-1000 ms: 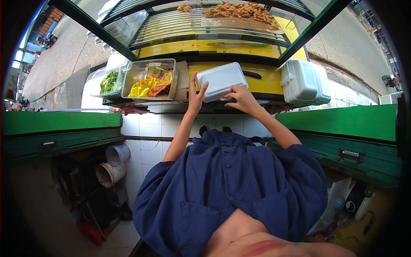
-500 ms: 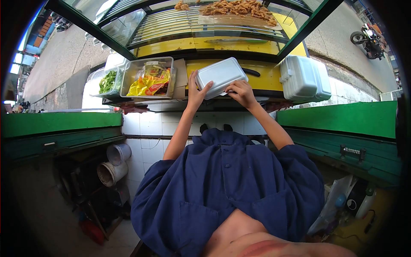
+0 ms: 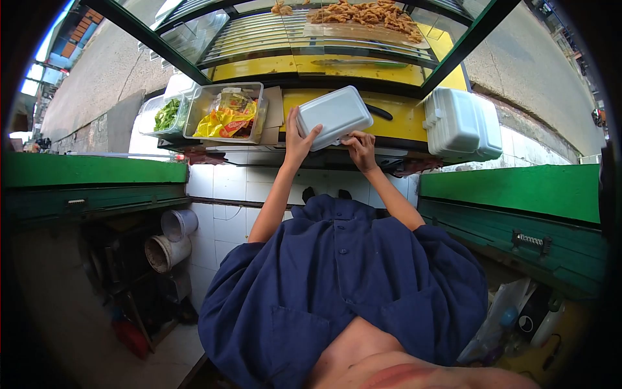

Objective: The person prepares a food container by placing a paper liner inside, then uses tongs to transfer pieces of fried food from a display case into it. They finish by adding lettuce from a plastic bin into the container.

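Note:
A closed white foam food box [image 3: 337,117] is tilted over the near edge of the yellow counter. My left hand [image 3: 300,136] grips its left side, the thumb lying across the top. At the box's near edge, my right hand [image 3: 360,147] has its fingers bent and pinched on the front tab. Just behind the box the black handle of a knife [image 3: 379,112] rests on the yellow surface [image 3: 405,126]. The underside of the box is hidden.
Left of my hands stand a clear tub of yellow packets [image 3: 225,124] and a tub of green leaves [image 3: 167,115]. Stacked foam boxes [image 3: 453,123] are on the right. Fried pieces [image 3: 372,19] lie behind the glass case. Green ledges [image 3: 512,194] flank me.
My right hand has slid down and slightly left along the near edge of the box. The left hand keeps its hold, and the box stays almost in place.

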Action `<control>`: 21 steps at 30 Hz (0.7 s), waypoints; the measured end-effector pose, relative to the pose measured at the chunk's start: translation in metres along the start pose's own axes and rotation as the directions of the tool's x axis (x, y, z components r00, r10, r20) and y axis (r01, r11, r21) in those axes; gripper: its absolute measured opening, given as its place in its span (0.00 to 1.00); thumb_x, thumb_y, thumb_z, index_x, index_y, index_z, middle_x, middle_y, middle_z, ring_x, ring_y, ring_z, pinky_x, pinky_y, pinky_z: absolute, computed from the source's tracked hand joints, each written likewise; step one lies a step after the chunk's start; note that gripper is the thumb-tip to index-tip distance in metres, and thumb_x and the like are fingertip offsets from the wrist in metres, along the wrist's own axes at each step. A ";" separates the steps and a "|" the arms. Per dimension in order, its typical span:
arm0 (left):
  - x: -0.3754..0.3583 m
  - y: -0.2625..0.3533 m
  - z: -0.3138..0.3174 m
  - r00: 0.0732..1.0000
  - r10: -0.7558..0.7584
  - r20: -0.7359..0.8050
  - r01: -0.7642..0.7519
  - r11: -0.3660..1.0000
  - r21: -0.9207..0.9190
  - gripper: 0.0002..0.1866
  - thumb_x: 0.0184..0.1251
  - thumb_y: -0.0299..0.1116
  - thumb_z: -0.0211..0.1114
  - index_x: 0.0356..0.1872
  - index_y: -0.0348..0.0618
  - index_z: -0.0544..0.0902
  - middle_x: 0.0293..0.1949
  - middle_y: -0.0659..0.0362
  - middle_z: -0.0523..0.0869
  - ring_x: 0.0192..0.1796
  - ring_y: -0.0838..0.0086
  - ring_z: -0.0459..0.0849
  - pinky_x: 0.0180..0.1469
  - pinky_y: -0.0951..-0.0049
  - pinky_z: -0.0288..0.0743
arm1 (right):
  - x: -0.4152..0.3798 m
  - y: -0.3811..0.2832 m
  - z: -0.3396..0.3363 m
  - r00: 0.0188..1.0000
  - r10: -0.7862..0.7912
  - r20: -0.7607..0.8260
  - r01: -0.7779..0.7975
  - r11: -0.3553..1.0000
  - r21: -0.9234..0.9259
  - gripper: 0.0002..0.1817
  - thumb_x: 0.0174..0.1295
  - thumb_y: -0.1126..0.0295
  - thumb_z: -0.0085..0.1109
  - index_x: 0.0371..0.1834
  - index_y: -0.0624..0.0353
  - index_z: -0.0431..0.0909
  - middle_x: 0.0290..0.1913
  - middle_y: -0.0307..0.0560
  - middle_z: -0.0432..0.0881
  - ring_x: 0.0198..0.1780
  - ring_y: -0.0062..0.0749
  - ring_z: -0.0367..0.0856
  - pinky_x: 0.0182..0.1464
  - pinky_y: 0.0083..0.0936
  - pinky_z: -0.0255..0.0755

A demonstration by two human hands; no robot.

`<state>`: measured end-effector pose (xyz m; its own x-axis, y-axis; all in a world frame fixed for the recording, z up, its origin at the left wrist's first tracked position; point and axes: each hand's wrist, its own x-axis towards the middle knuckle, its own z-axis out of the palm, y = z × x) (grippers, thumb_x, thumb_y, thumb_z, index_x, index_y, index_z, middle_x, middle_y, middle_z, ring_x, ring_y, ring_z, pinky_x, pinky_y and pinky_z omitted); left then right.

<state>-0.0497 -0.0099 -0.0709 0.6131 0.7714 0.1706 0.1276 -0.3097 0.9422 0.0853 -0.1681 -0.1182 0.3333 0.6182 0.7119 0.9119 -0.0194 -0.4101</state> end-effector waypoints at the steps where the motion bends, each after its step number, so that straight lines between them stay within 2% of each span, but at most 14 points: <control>1: 0.000 -0.001 0.000 1.000 -0.007 -0.001 0.007 1.000 -0.005 0.44 0.56 0.43 0.72 0.68 0.32 0.59 0.69 0.40 0.56 0.73 0.51 0.55 0.71 0.60 0.53 | -0.002 0.001 -0.001 1.000 -0.003 0.011 0.004 1.000 -0.019 0.09 0.49 0.73 0.64 0.31 0.45 0.77 0.40 0.32 0.75 0.44 0.28 0.73 0.50 0.28 0.57; 11: -0.001 0.001 0.003 0.996 -0.090 0.000 0.090 0.985 -0.150 0.45 0.55 0.44 0.73 0.69 0.36 0.58 0.71 0.42 0.53 0.72 0.55 0.57 0.69 0.60 0.60 | 0.012 0.008 0.006 0.999 -0.030 0.031 0.033 0.995 -0.093 0.12 0.49 0.76 0.59 0.33 0.42 0.76 0.38 0.30 0.72 0.43 0.25 0.71 0.49 0.27 0.53; 14: -0.002 0.000 0.004 0.995 -0.104 -0.003 0.103 0.984 -0.148 0.45 0.55 0.43 0.74 0.69 0.37 0.58 0.71 0.43 0.53 0.72 0.55 0.58 0.68 0.60 0.61 | 0.011 0.004 0.007 1.000 0.008 -0.010 -0.008 0.999 -0.033 0.11 0.49 0.77 0.59 0.32 0.44 0.76 0.36 0.34 0.73 0.41 0.28 0.72 0.49 0.29 0.54; 17: -0.001 -0.006 0.006 0.998 -0.059 -0.030 0.055 0.991 -0.125 0.46 0.55 0.43 0.74 0.70 0.37 0.58 0.71 0.43 0.52 0.72 0.56 0.58 0.68 0.60 0.62 | 0.012 0.001 0.007 0.998 0.053 -0.041 -0.054 0.999 -0.001 0.11 0.49 0.77 0.58 0.32 0.45 0.76 0.35 0.34 0.73 0.41 0.29 0.73 0.49 0.29 0.54; 21: 0.000 -0.002 0.001 0.993 -0.119 0.000 0.117 0.975 -0.191 0.46 0.55 0.42 0.74 0.70 0.36 0.58 0.71 0.44 0.53 0.71 0.57 0.59 0.68 0.60 0.63 | 0.013 0.000 0.011 0.992 0.095 -0.088 -0.091 0.995 0.045 0.11 0.49 0.78 0.59 0.33 0.46 0.76 0.35 0.34 0.75 0.41 0.29 0.73 0.49 0.28 0.54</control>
<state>-0.0492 -0.0105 -0.0730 0.5933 0.8029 0.0575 0.0471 -0.1059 0.9933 0.0874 -0.1514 -0.1152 0.4382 0.5419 0.7172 0.8659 -0.0403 -0.4986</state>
